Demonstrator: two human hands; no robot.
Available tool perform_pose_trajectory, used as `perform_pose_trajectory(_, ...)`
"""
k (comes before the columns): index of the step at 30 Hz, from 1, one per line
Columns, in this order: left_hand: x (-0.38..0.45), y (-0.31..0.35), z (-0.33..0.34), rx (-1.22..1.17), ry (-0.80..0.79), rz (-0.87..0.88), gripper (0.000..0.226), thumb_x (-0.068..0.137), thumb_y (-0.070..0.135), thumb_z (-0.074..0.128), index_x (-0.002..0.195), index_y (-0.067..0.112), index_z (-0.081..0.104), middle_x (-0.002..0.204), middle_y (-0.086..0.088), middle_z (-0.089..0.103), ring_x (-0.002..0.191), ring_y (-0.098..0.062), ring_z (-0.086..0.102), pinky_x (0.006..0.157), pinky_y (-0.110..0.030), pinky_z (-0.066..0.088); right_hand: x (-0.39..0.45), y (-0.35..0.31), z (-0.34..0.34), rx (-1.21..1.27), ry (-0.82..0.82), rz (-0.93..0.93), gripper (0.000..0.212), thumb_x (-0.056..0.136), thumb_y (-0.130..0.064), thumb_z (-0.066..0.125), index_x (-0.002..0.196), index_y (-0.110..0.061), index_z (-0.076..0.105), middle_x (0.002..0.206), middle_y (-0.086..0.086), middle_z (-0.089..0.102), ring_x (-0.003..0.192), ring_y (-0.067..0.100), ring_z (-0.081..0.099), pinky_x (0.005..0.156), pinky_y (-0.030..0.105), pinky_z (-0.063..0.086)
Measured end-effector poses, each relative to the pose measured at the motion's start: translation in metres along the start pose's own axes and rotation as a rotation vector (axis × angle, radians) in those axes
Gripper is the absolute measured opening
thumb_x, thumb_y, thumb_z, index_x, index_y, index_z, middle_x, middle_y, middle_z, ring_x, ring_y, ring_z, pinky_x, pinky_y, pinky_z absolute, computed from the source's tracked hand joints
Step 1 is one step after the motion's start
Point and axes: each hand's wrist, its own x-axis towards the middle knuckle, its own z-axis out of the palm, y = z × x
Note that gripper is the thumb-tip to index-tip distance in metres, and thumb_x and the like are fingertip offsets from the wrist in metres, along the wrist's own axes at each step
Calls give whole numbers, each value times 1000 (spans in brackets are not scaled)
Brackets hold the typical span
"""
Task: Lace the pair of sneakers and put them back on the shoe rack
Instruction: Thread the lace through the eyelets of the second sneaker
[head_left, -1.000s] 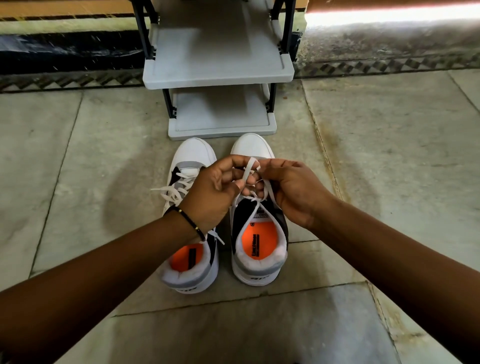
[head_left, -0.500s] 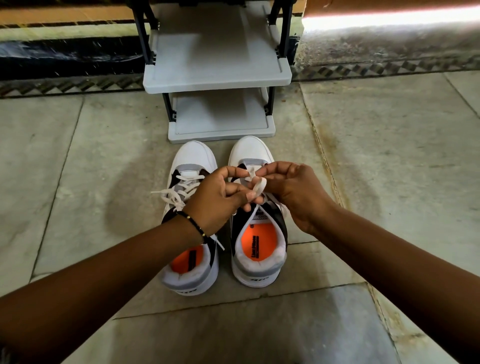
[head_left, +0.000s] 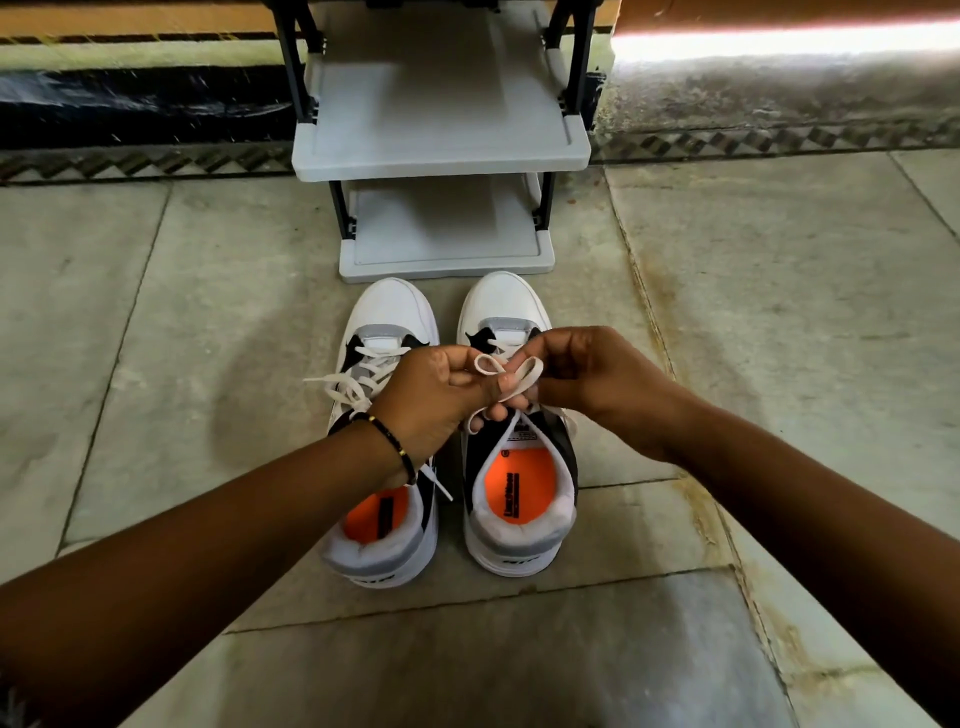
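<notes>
- I see two sneakers standing side by side on the stone floor (head_left: 156, 312), toes pointing far, heels near me, just in front of the shoe rack (head_left: 441, 156).
- Left sneaker (head_left: 387, 322): white w/ grey and black parts, orange insole; its lace (head_left: 358, 379) is already tied in a bow, loops and ends lying to the left side and one end hanging on the right near the heel.
- Right sneaker (head_left: 511, 306): same colours, orange insole w/ black label; it stands just beside the left one, not touching as far as I can tell.
- Left hand (head_left: 436, 400) is above the middle of the pair, fingers curled and pinching the white lace of the right sneaker (head_left: 509, 371); a thin black bracelet (head_left: 387, 436) is on its wrist.
- Right hand (head_left: 587, 379) is over the tongue area of the right sneaker, fingers bent together and pinching the same lace from the right side.
- Between both hands the lace makes two small loops, crossing in the centre; one more piece of lace hangs under the left hand's fingers.
- Shoe rack: grey shelves w/ black posts, at far centre; the two shelves I can see carry nothing.
- Far behind it, a dark patterned border runs left to right across the floor.
</notes>
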Motion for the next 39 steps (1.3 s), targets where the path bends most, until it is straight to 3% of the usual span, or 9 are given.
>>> perform_pose_trajectory(3,-1,-1,0,23,0,18,10,83,5,63,76,10,57,54,3,68,46,-3,58,42,-13,43,3,0,-5,-4,-87,1,29,74,5,70,101,-3,60,101,37,61,85,41,63,82,48,51)
perform_pose_trajectory(8,-6,3,3,-42,-58,38,16,89,1,51,75,9,51,61,1,73,57,-9,69,49,-16,52,5,2,-1,-90,97,-94,6,77,1,69,81,2,65,86,41,60,79,53,58,77,59,50)
perform_pose_trajectory(12,-5,8,1,9,-97,23,19,94,8,44,76,15,48,64,1,75,62,-12,72,49,-18,53,6,4,-2,-87,144,-101,4,77,-1,68,77,-2,64,85,43,58,76,58,54,74,63,48)
perform_pose_trajectory(18,-4,9,0,-2,-107,34,15,92,5,46,81,13,47,61,0,73,57,-12,71,46,-18,52,8,3,-1,-251,56,-122,15,83,-9,64,90,-19,73,74,22,67,64,40,55,64,45,49)
perform_pose_trajectory(22,-7,5,-3,114,-125,65,18,88,0,53,94,16,47,67,1,74,63,-9,70,60,-22,57,7,7,1,-126,64,-49,11,83,-2,62,88,-6,72,88,29,66,70,29,58,73,42,50)
perform_pose_trajectory(25,-9,5,-1,195,-135,74,22,91,-1,46,93,21,45,73,-1,67,58,1,63,55,-13,48,3,10,3,-14,62,-16,11,84,3,60,88,-1,69,85,22,69,78,24,63,78,33,53)
perform_pose_trajectory(30,-1,6,1,150,-120,-29,16,93,-1,42,99,14,45,54,6,66,47,3,57,45,-14,39,0,6,5,-245,117,-210,14,83,0,62,83,-11,72,83,7,72,81,21,67,79,34,52)
perform_pose_trajectory(33,-1,7,2,-19,-84,-99,18,93,-1,43,109,7,45,73,-2,64,44,2,57,40,-10,40,0,3,2,-487,123,-385,19,80,3,64,84,-14,74,82,2,70,77,13,64,71,29,52)
perform_pose_trajectory(39,-1,5,-1,-72,-110,-108,27,84,1,57,106,15,49,77,2,70,63,0,64,58,-15,46,-4,-2,-2,-691,105,-553,15,78,-3,68,86,-14,75,76,1,70,71,9,60,65,13,44)
